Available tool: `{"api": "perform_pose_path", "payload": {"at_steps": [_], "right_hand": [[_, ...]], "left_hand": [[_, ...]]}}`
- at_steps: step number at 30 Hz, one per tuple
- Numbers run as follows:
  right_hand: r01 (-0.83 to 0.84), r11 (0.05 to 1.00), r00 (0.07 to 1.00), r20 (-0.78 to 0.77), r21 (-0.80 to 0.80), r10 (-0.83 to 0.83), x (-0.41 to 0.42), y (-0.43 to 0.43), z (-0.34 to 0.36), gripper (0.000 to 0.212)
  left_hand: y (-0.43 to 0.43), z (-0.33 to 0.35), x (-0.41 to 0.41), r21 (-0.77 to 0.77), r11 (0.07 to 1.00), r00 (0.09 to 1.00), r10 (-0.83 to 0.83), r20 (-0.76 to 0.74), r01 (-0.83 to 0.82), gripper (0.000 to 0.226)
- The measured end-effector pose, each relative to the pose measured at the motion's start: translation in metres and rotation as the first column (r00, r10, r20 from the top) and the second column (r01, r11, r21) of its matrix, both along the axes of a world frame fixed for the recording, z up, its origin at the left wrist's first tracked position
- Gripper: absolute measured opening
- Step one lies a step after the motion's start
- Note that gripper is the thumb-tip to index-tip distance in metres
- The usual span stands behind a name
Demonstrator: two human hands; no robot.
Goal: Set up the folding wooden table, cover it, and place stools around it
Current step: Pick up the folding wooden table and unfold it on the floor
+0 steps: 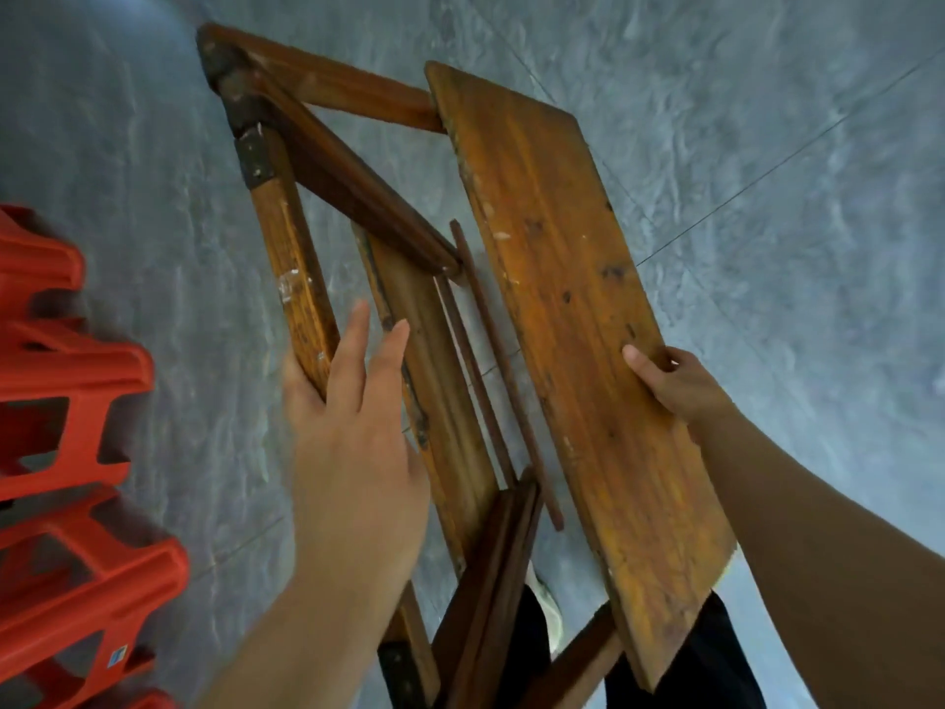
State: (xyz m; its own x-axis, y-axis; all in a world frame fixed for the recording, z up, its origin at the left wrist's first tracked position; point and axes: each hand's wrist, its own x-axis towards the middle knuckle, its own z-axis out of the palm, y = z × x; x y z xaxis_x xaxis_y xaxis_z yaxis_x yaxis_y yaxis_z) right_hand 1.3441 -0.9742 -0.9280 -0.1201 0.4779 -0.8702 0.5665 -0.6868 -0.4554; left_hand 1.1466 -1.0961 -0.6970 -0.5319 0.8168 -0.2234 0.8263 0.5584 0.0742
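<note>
The folding wooden table (562,278) stands partly unfolded on the floor below me, worn and orange-brown. Its wide flat board tilts to the right; a frame of legs and rails (286,248) spreads to the left, with thin slats between. My left hand (353,432) lies against the left leg, which passes between thumb and straight fingers. My right hand (675,386) grips the right edge of the wide board, thumb on top and fingers curled under. A stack of red plastic stools (66,452) lies at the left edge.
Grey marbled floor tiles (767,145) surround the table, with open floor behind and to the right. My dark trousers and a pale shoe (547,606) show under the table's near end, close to its lower legs.
</note>
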Motion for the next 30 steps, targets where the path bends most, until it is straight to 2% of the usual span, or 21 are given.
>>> {"api": "perform_pose_path", "payload": {"at_steps": [4, 9, 11, 13, 16, 19, 23, 28, 30], "right_hand": [[0.019, 0.999, 0.995, 0.1, 0.049, -0.024, 0.027, 0.026, 0.038, 0.098], [0.026, 0.991, 0.975, 0.215, 0.129, -0.053, 0.051, 0.047, 0.084, 0.118], [0.027, 0.987, 0.965, 0.253, 0.158, -0.067, 0.061, 0.054, 0.1, 0.119], [0.039, 0.981, 0.957, 0.276, 0.19, -0.092, 0.07, 0.061, 0.116, 0.115], [0.078, 0.965, 0.95, 0.275, 0.25, -0.148, 0.084, 0.074, 0.145, 0.093], [-0.011, 0.953, 0.949, 0.305, 0.303, -0.086, 0.091, 0.081, 0.172, 0.082], [-0.107, 0.92, 0.897, 0.437, 0.377, -0.075, 0.093, 0.086, 0.199, 0.073], [-0.213, 0.885, 0.831, 0.553, 0.414, -0.058, 0.101, 0.094, 0.23, 0.076], [-0.245, 0.875, 0.817, 0.574, 0.417, -0.045, 0.106, 0.098, 0.24, 0.077]], "left_hand": [[0.006, 0.003, 0.006, -0.063, 0.998, 1.0, 0.02, 0.005, -0.019, 0.076], [0.012, 0.005, 0.01, -0.141, 0.99, 1.0, -0.019, 0.023, 0.022, 0.062], [0.016, 0.006, 0.013, -0.108, 0.994, 0.998, -0.021, 0.057, 0.027, 0.061], [0.018, 0.009, 0.017, -0.026, 0.998, 0.995, -0.059, 0.077, 0.061, 0.057], [0.019, 0.02, 0.019, 0.044, 0.998, 0.993, -0.051, 0.11, 0.046, 0.065], [0.014, 0.02, 0.013, 0.004, 1.0, 0.98, 0.019, 0.197, -0.02, 0.075], [0.015, 0.019, 0.012, -0.002, 0.997, 0.953, 0.069, 0.294, -0.071, 0.079], [0.02, 0.029, 0.017, 0.025, 0.995, 0.915, 0.075, 0.395, -0.093, 0.069], [0.021, 0.03, 0.019, 0.067, 0.986, 0.87, 0.104, 0.483, -0.155, 0.069]]}}
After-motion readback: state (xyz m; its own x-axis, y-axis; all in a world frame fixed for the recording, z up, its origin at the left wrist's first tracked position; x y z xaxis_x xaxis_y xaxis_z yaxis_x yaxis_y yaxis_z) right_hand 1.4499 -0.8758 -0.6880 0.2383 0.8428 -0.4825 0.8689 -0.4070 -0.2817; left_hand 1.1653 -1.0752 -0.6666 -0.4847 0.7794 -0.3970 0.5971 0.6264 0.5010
